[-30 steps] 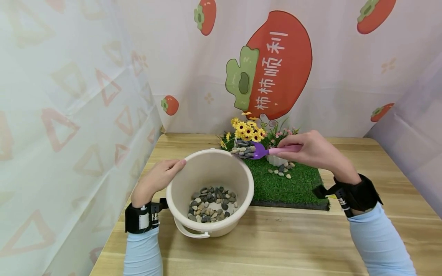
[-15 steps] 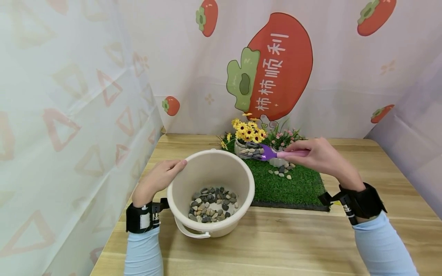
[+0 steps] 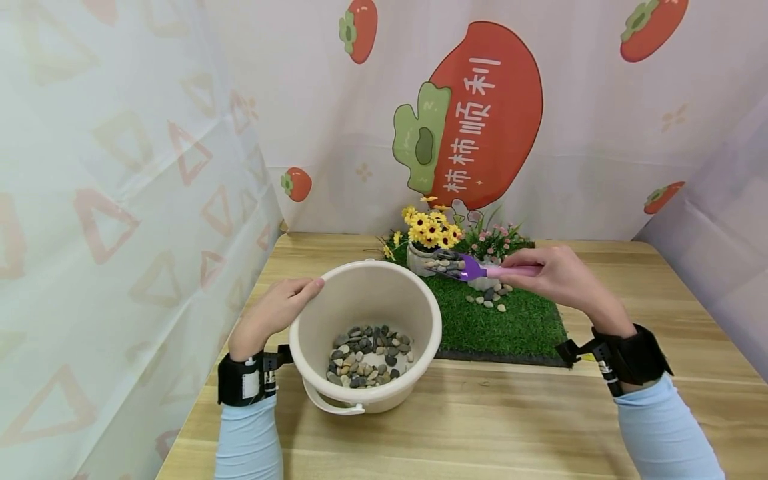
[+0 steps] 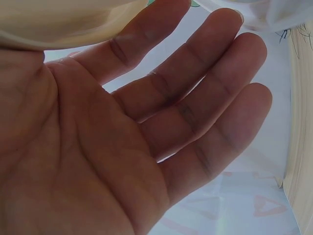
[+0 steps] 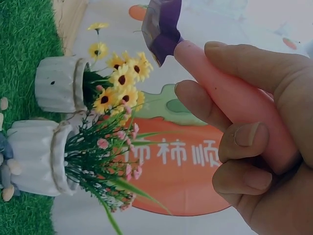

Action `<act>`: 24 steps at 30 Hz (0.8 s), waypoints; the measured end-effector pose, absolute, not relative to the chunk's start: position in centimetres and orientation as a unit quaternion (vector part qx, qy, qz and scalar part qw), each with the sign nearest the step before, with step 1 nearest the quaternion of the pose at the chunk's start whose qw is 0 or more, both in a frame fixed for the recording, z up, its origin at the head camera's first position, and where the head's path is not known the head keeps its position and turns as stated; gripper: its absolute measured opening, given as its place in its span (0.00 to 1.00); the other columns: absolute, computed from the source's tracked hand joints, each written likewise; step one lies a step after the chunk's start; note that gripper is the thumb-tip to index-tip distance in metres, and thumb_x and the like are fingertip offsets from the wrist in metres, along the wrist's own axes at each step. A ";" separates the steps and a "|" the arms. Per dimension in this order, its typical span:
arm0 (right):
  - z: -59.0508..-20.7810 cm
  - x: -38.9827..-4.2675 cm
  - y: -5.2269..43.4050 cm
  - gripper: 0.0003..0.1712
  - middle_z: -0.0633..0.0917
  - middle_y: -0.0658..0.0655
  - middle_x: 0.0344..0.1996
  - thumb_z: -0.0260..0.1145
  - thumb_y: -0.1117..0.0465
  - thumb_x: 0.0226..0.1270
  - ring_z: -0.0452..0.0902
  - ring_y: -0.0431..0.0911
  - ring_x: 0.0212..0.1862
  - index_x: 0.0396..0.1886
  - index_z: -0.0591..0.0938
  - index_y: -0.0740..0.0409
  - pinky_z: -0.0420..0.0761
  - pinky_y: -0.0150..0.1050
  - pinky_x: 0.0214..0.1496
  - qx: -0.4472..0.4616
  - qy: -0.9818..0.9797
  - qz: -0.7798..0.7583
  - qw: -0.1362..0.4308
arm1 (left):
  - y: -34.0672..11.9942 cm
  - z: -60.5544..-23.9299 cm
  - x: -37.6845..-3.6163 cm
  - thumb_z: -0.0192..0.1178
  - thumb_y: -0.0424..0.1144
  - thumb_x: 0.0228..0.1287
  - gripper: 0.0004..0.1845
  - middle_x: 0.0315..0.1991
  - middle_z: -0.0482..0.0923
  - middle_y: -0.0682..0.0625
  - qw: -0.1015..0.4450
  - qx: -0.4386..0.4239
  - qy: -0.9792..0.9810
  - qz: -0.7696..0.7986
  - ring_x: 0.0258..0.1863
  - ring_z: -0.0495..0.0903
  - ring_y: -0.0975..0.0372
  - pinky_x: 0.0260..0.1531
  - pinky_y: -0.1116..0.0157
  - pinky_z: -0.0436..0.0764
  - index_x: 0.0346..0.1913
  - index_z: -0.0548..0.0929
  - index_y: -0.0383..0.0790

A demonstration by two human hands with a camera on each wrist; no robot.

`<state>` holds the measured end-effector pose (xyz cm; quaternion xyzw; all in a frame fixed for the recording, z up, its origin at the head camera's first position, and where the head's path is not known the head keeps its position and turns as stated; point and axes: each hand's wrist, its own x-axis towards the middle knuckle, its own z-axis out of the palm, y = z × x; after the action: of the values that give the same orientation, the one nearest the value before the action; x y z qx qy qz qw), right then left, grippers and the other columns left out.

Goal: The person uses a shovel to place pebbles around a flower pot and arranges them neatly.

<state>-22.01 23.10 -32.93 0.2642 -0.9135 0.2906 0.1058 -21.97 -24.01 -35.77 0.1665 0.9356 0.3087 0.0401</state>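
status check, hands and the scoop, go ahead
Left hand open, steadying bucket rim. Right hand grips scoop, pebbles aboard, over grass mat by flower pots. Nothing in the way.

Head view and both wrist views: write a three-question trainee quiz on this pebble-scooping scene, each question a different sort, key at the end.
1. True or false: the right hand grips the scoop by its pink handle.
2. Multiple choice: where do the loose pebbles outside the bucket lie? A) on the bare wooden table B) on the grass mat C) in the left hand's palm
3. Short answer: what does the left hand rest against?

Key
1. True; the fingers curl round the handle, and the purple blade carries pebbles.
2. B
3. The rim of the cream bucket, with its fingers straight and holding nothing.
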 end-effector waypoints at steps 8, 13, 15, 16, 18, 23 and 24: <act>-33.9 -22.0 23.7 0.05 0.87 0.42 0.29 0.72 0.52 0.62 0.80 0.33 0.29 0.38 0.88 0.41 0.75 0.28 0.34 0.230 -0.924 0.294 0.089 | -24.1 -35.7 -21.9 0.40 0.56 0.78 0.26 0.44 0.86 0.50 0.044 0.164 0.936 0.309 0.48 0.83 0.57 0.53 0.52 0.78 0.56 0.83 0.45; -34.5 -22.1 23.9 0.09 0.87 0.43 0.31 0.70 0.45 0.63 0.80 0.33 0.30 0.39 0.87 0.39 0.76 0.30 0.36 0.212 -0.933 0.278 0.079 | -24.1 -35.7 -21.9 0.40 0.56 0.78 0.26 0.44 0.86 0.50 0.041 0.162 0.937 0.308 0.48 0.83 0.57 0.53 0.53 0.78 0.54 0.84 0.45; -34.7 -22.1 24.0 0.10 0.87 0.43 0.31 0.69 0.43 0.63 0.79 0.34 0.31 0.39 0.87 0.38 0.76 0.31 0.37 0.201 -0.938 0.274 0.069 | -24.1 -35.7 -21.9 0.40 0.56 0.78 0.26 0.43 0.86 0.50 0.040 0.162 0.937 0.308 0.48 0.83 0.57 0.53 0.53 0.78 0.53 0.84 0.44; -34.9 -22.2 24.1 0.10 0.87 0.43 0.31 0.69 0.42 0.63 0.79 0.35 0.31 0.39 0.87 0.38 0.76 0.31 0.37 0.196 -0.939 0.275 0.065 | -24.1 -35.7 -21.9 0.40 0.56 0.78 0.26 0.43 0.86 0.50 0.041 0.161 0.937 0.308 0.48 0.83 0.57 0.53 0.53 0.78 0.54 0.84 0.44; -35.2 -22.3 24.2 0.11 0.87 0.45 0.31 0.69 0.43 0.63 0.79 0.36 0.31 0.39 0.87 0.39 0.76 0.32 0.36 0.195 -0.940 0.273 0.061 | -24.2 -35.7 -22.0 0.40 0.56 0.78 0.26 0.44 0.86 0.50 0.043 0.162 0.936 0.309 0.48 0.83 0.57 0.53 0.53 0.78 0.54 0.84 0.45; -36.2 -22.6 24.6 0.13 0.87 0.45 0.31 0.67 0.41 0.64 0.79 0.36 0.31 0.40 0.87 0.40 0.76 0.32 0.36 0.197 -0.941 0.267 0.061 | -24.2 -35.8 -22.0 0.40 0.56 0.78 0.26 0.44 0.86 0.50 0.043 0.162 0.936 0.308 0.49 0.83 0.56 0.54 0.53 0.78 0.54 0.84 0.45; -36.4 -22.7 24.6 0.13 0.87 0.45 0.32 0.67 0.41 0.64 0.79 0.36 0.32 0.40 0.87 0.40 0.77 0.33 0.36 0.198 -0.942 0.265 0.061 | -24.1 -35.8 -22.1 0.40 0.56 0.78 0.26 0.44 0.86 0.50 0.043 0.162 0.937 0.308 0.49 0.83 0.56 0.54 0.52 0.78 0.54 0.84 0.45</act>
<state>-22.65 24.62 -36.43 0.1977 -0.9418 0.2649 0.0609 -22.06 -24.14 -35.78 0.1617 0.9365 0.3081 0.0428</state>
